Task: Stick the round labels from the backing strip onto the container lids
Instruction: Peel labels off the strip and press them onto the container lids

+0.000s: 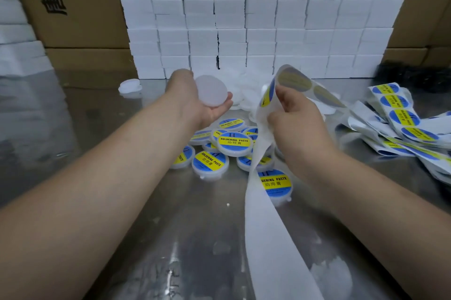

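Note:
My left hand [195, 102] holds a blank white round container [211, 90] up above the table, lid facing me. My right hand [292, 114] pinches the white backing strip [266, 214], which bends over my fingers and trails down toward the near edge. A blue and yellow round label [267, 96] sits on the strip at the bend, just left of my thumb. Several labelled containers [234, 143] lie in a heap on the table below both hands, one more [277, 183] beside the strip.
Unlabelled white containers [244, 89] lie behind my hands, one apart [130, 86] at the left. More label strip [400, 126] is piled at the right. A wall of white boxes [244, 19] and cardboard cartons [73, 6] close off the back of the metal table [183, 238].

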{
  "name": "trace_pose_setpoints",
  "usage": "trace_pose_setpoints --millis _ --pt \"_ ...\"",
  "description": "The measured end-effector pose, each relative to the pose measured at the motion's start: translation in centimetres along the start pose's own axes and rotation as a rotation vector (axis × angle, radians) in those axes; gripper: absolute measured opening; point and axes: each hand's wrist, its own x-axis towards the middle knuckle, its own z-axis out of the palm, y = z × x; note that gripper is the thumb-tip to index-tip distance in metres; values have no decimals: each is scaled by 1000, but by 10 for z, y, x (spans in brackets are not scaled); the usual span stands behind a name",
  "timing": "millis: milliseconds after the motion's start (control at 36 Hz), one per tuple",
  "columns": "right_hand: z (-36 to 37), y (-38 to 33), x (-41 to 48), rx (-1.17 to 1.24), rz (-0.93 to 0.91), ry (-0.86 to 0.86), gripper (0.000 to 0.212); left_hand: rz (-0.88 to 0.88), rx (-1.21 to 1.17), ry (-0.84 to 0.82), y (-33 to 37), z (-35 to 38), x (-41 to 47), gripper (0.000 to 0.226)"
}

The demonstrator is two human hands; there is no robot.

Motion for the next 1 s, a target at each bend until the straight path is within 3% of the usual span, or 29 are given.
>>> trace_pose_setpoints --millis 111,222,306,389,583,889,1000 --pt "-1 1 -1 17 -26 -3 45 134 264 -82 -13 -8 -13 16" --pt "-3 2 1 5 -36 16 25 512 717 -114 -31 -13 -18 10" --pt "-4 3 1 -22 -62 21 23 837 1007 -197 -39 -18 -21 16" --pt "-4 2 0 -48 -90 14 22 990 1258 -213 -45 -25 -18 23" --pt "-3 2 0 -60 -114 -29 25 1112 1384 -231 -46 -30 -19 18" --pt "-3 4 2 -24 -109 -40 54 1270 1532 -203 -46 -29 -26 33" --pt "-2 2 1 -15 -119 -54 45 1282 1521 -178 -44 -31 -22 28"
